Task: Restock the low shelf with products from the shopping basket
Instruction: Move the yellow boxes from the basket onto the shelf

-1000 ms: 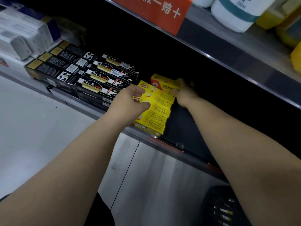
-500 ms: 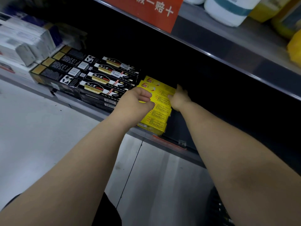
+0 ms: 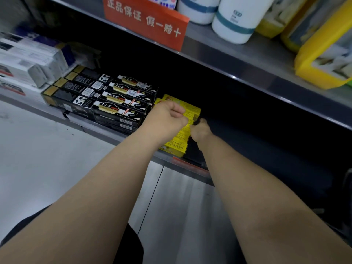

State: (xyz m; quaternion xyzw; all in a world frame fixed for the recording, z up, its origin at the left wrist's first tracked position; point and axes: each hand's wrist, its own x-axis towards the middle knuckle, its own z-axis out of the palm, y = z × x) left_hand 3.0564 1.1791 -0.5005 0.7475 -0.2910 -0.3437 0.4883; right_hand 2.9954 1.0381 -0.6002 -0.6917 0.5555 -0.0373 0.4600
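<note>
A stack of yellow boxes (image 3: 178, 143) lies on the low shelf (image 3: 106, 131), just right of the black boxes. My left hand (image 3: 168, 116) rests on top of the stack with its fingers curled in. My right hand (image 3: 201, 131) is pressed against the stack's right side, thumb on the top box; its fingers are hidden in the dark behind the boxes. Only a dark edge of the shopping basket (image 3: 348, 189) shows at the far right border.
Rows of black boxes (image 3: 122, 103) fill the shelf to the left, with white boxes (image 3: 28, 61) beyond them. To the right of the stack the shelf is dark. The upper shelf carries a red sign (image 3: 144, 20), white bottles (image 3: 233, 21) and yellow packs (image 3: 323, 54).
My right hand set a yellow box on the stack, then slid down to the stack's right side. My left hand stayed on top. The view shifted, hiding most of the basket.
</note>
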